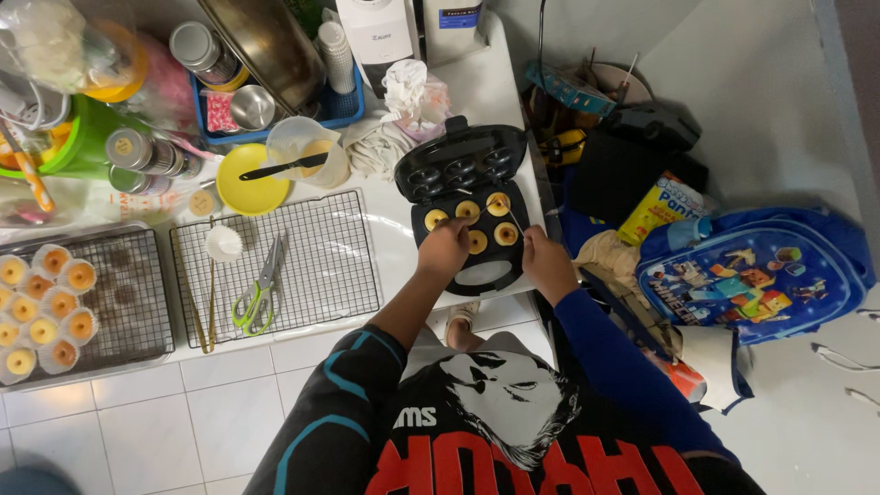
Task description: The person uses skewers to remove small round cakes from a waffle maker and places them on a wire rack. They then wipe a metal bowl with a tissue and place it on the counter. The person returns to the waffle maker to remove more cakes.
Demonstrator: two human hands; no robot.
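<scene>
Head view: I am working over the black cake maker [483,240] on the bench [385,215].
My left hand [445,249] and right hand [547,263] are each gripping closed on a thin skewer [513,218] over the small cakes [478,241].

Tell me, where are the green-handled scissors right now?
The scissors lie on the middle wire cooling rack, left of the black mini-cake maker, beside the tongs.

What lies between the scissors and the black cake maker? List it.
In the head view, between the scissors and the black cake maker lies only the bare right part of the wire cooling rack, then a strip of white counter.
</scene>
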